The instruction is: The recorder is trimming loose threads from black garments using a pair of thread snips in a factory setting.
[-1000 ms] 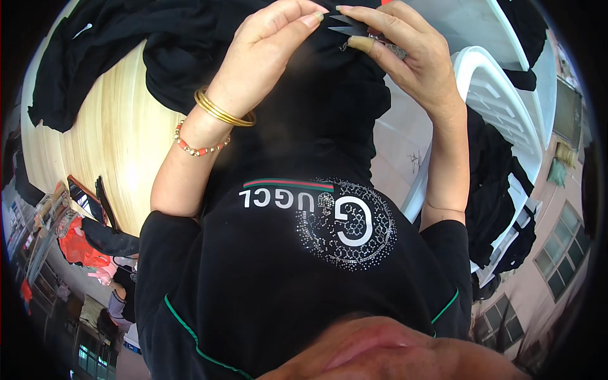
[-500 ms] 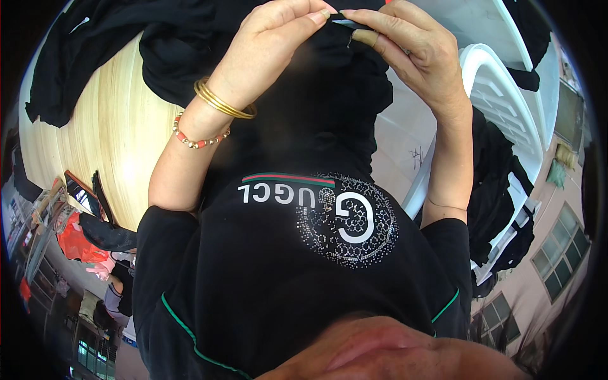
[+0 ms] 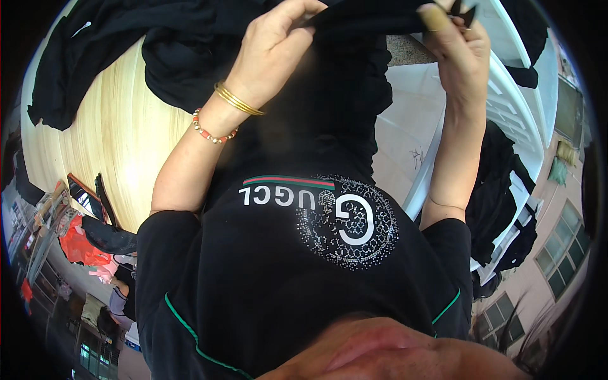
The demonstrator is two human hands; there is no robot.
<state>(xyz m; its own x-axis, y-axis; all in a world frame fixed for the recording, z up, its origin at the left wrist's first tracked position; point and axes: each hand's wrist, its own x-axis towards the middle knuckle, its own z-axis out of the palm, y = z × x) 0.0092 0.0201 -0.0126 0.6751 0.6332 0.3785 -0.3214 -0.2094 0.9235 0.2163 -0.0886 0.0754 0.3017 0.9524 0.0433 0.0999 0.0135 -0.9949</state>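
Note:
A strip of black cloth [image 3: 367,18] stretches between my two hands at the top of the head view. My left hand [image 3: 272,54], with gold bangles and a beaded bracelet at the wrist, pinches its left end. My right hand [image 3: 461,60] is closed at the other end, its thumb wearing a tan cover. Two dark pointed tips, like the blades of thread snips [image 3: 470,15], stick up beside the right fingers; their handle is hidden. More of the black garment [image 3: 304,114] hangs below the strip, in front of me.
Black clothing [image 3: 63,82] lies over the pale wooden table [image 3: 104,120] at left. To the right stand white plastic chairs [image 3: 529,104], with black garments [image 3: 497,183] heaped there. A red plastic bag [image 3: 82,244] is at far left.
My hands were close together, pinching a small bit of cloth. The right hand has moved right, pulling the strip taut, and the dark pointed tips now show.

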